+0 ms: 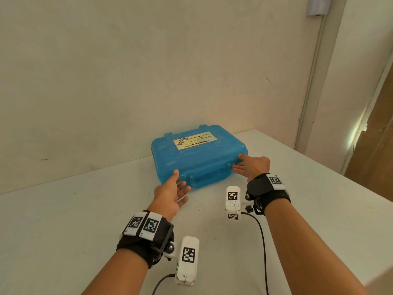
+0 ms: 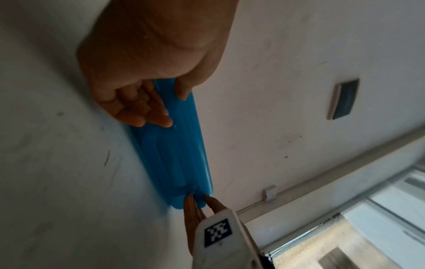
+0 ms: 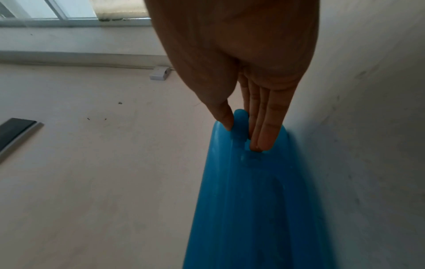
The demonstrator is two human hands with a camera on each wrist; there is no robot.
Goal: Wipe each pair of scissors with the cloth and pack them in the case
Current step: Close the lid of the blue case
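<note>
1. The surface is a white table (image 1: 85, 220), matt and faintly scuffed, with a few small dark marks near its front middle. Its far edge meets the wall and its right edge runs diagonally away toward the far right corner.
2. A translucent blue plastic case (image 1: 197, 158) sits closed near the far edge of the table, just off the wall, with its carry handle (image 1: 209, 177) facing the person and 2 hinge tabs on the far side. A yellow and white printed label (image 1: 194, 141) lies on the lid, upside down to the viewer.
3. The left hand (image 1: 172, 194) is at the case's front left corner: thumb up against the corner, fingers spread and loosely bent, holding nothing. The left wrist view shows the fingertips close to the case front; contact cannot be told.
4. The right hand (image 1: 251, 166) is at the front right corner, thumb on the lid edge, straight fingers against the front wall at the seam. The right wrist view shows the fingers (image 3: 268, 127) touching a small latch there, not clamped round it.
5. The wall (image 1: 127, 71) is plain off-white plaster with faint stains. A grey cable conduit (image 1: 312, 81) runs up the corner at right.
6. Each wrist carries a black strap with a white camera block and square coded markers; a black cable trails from each.
</note>
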